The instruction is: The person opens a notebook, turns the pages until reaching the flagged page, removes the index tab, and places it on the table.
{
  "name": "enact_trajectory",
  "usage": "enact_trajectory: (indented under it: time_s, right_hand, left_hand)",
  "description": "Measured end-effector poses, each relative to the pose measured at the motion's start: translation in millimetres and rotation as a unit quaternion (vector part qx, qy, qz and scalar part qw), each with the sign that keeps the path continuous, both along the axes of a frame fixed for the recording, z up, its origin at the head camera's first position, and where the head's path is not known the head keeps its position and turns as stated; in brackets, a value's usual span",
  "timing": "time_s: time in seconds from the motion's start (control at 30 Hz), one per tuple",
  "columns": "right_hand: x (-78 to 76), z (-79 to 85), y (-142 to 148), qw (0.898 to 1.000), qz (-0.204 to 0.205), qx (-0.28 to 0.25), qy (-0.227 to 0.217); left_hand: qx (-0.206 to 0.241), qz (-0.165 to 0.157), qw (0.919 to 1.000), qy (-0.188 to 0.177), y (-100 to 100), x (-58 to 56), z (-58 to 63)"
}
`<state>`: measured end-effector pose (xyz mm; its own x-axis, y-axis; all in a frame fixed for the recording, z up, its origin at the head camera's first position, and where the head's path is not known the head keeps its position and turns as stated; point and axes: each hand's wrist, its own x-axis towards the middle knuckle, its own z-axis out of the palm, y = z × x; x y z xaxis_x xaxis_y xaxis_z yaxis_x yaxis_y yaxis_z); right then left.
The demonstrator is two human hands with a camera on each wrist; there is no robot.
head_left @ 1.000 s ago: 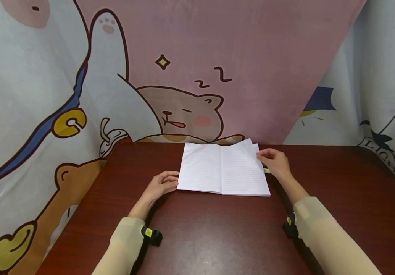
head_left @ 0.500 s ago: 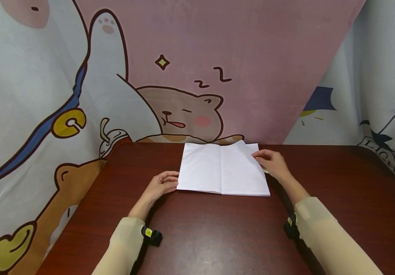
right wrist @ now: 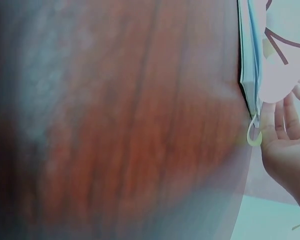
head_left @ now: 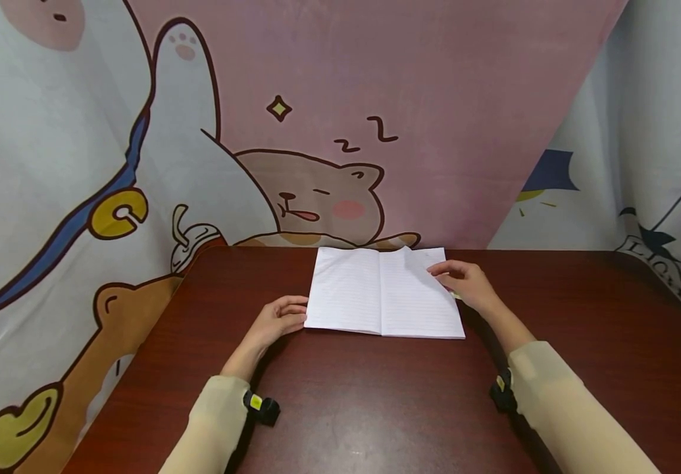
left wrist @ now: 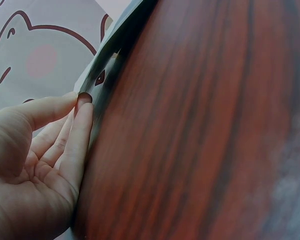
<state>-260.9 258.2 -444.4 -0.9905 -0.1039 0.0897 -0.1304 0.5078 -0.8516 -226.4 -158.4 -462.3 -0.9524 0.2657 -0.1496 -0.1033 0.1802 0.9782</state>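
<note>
An open notebook (head_left: 349, 289) with ruled white pages lies near the far edge of the table. At its left edge, my left hand (head_left: 277, 318) pinches the border between thumb and fingers, as the left wrist view shows up close. My right hand (head_left: 468, 283) holds the outer edge of a right-side page (head_left: 412, 299) near its upper corner. That page bows up and leans leftward, baring a strip of the sheet (head_left: 435, 255) beneath. In the right wrist view, fingers (right wrist: 281, 122) sit behind the curved page. A pale yellow loop (right wrist: 256, 139) sticks out at the notebook's side.
The dark reddish wooden table (head_left: 340, 408) stretches in front and to both sides. A cartoon-printed cloth (head_left: 435, 131) hangs right behind the far edge. Black camera straps (head_left: 264, 408) are worn on both wrists.
My right hand has moved slightly left, drawing the page's corner left and down, so more of the sheet beneath shows. My left hand has stayed in place at the notebook's edge.
</note>
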Motion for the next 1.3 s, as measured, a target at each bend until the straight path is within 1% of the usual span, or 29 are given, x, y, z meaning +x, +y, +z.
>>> enact_trajectory:
  time_s: [0.3,0.53,0.67,0.77,1.03,1.3]
  right_hand:
    - [-2.6,-2.8,1.3,1.0,0.017,0.015,0.004]
    - [-1.9,-1.7,-1.3,0.999,0.047,0.011,0.012]
    - [-0.1,-0.3,-1.7,0.998,0.068,-0.001,0.018]
    - [0.9,0.2,-1.4,0.997,0.078,-0.008,0.014]
    - [0.5,-0.4,-2.8,0.995,0.103,0.002,0.014]
    - [1.2,0.1,-6.4,0.992,0.127,-0.006,0.006]
  left_hand:
    - [-0.001,0.002,1.0,-0.004,-0.2,0.3,0.8]
    - [-0.001,0.002,1.0,-0.003,0.4,0.0,1.5]
    - [0.0,0.005,1.0,-0.006,0.4,0.4,1.0]
    - [0.001,0.006,1.0,-0.007,0.3,0.7,1.0]
    - [-0.001,0.006,1.0,-0.006,0.3,1.3,1.7]
    - [0.0,0.003,1.0,-0.003,0.8,0.6,1.7]
